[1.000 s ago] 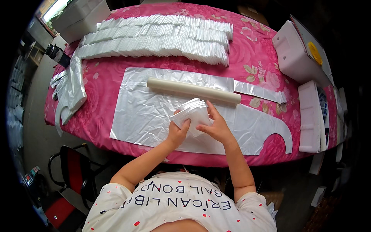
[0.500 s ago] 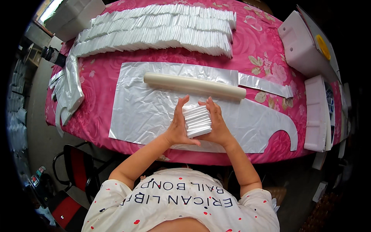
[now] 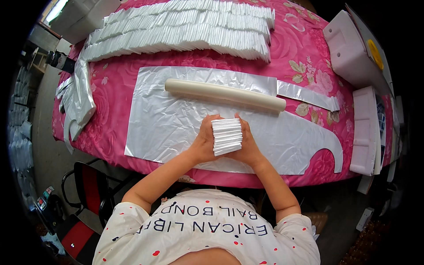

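A squared stack of folded plastic aprons [image 3: 227, 137], white and shiny, is held upright between my palms. My left hand [image 3: 203, 140] presses its left side, and my right hand [image 3: 248, 144] closes on the right side. Beneath them a plastic apron [image 3: 163, 119] lies spread out, with a curved cut-out at its right end. Across that apron's far part rests a cream roller tube [image 3: 225, 94]. A narrow plastic strip [image 3: 307, 96] extends rightward from the apron's far edge. The lower fingers of both hands are partly hidden.
Long rows of folded white plastic pieces [image 3: 176, 42] line the far side of the pink floral tablecloth [image 3: 112, 106]. Loose plastic [image 3: 81, 99] drapes at the left. Foam boxes [image 3: 353, 48] stand at the right. A black and red chair [image 3: 90, 187] is at the lower left.
Both hands have closed in from spread fingers to a firm hold on the stack. The stack's edges look more even and it sits straighter.
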Motion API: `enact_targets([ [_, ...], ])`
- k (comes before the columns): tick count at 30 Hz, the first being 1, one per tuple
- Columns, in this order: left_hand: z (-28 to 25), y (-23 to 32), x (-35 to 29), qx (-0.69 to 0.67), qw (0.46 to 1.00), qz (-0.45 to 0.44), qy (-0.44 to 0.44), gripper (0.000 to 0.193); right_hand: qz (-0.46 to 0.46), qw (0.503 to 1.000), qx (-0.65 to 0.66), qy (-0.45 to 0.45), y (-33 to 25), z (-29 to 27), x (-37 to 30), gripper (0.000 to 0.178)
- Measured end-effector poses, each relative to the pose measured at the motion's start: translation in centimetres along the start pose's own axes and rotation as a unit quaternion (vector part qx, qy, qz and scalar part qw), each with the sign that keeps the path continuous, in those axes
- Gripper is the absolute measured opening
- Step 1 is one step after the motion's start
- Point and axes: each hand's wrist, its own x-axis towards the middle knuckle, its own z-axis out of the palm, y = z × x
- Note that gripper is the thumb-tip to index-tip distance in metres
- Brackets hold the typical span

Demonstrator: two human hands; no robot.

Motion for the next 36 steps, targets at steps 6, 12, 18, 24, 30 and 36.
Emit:
enact_targets([
  [6, -4.1, 4.1, 3.6, 0.013, 0.995, -0.089, -0.052, 0.062, 0.072, 0.995, 0.016, -0.069, -1.8, -0.9, -0.3, 0.117],
  [12, -5.6, 5.6, 6.2, 0.262, 0.923, -0.067, -0.274, 0.059, 0.081, 0.996, 0.028, 0.012, -2.9, -3.9, 0.1, 0.13],
  [18, -4.4, 5.5, 5.3, 0.227, 0.924, -0.091, -0.295, 0.092, 0.066, 0.986, 0.151, -0.021, -1.5, -2.5, 1.0, 0.12],
  [24, -7.6, 2.3, 2.1, -0.027, 0.976, -0.015, -0.215, 0.142, 0.052, 0.988, 0.139, -0.037, -0.5, -1.9, 1.0, 0.123],
  [30, -4.3, -0.6, -0.9, -0.115, 0.985, -0.054, -0.121, 0.145, 0.025, 0.993, 0.111, -0.012, -0.2, -0.7, 0.4, 0.126],
  [36, -3.2, 0.2, -1.7, -0.073, 0.994, -0.035, -0.069, 0.117, -0.009, 0.999, 0.033, 0.009, -0.1, 0.1, -0.1, 0.123],
])
